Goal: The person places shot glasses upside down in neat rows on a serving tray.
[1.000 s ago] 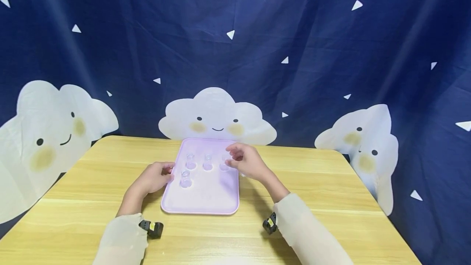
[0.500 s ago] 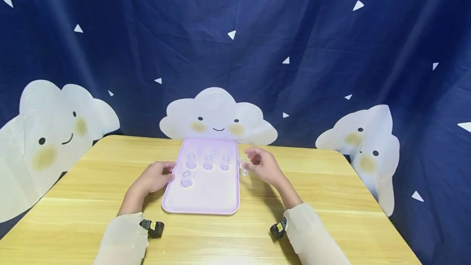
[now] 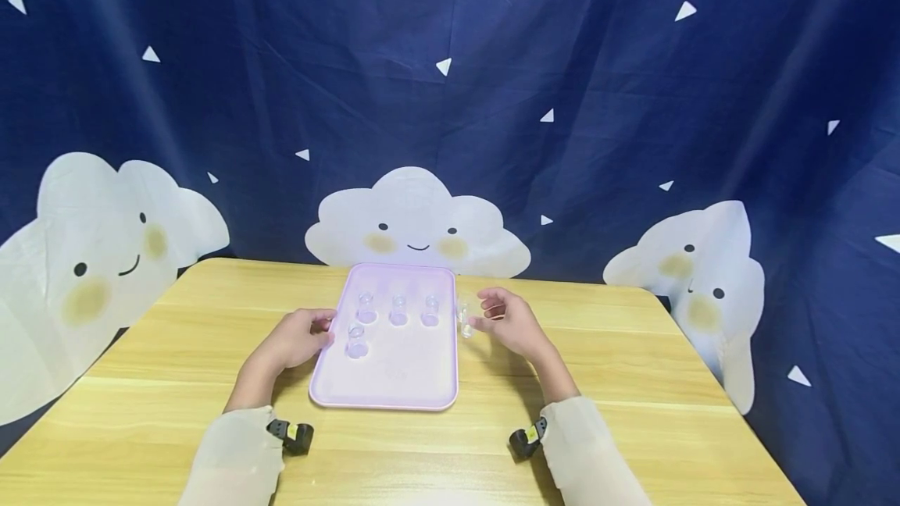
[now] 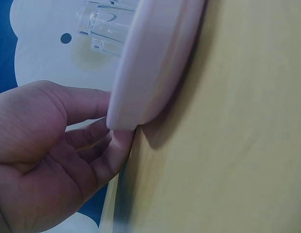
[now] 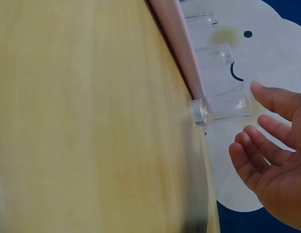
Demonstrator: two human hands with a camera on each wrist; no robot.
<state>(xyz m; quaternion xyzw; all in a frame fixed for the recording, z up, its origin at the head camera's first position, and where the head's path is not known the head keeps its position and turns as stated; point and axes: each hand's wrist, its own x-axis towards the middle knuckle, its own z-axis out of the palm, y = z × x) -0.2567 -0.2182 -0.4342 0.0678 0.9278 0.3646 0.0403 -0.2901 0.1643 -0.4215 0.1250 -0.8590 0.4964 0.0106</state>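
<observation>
Standing upright just left of the nearer right hand (image 3: 516, 326), loosely spread and empty, the clear shot glass (image 3: 465, 322) near frame centre seems untouched.

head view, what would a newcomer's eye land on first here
Probably the smiling white cloud at the centre of the dark blue backdrop, just behind the table. Then the lilac tray below it, holding four clear shot glasses, its left rim gripped by the left hand. A fifth shot glass stands just right of the tray, beside the right hand.
</observation>
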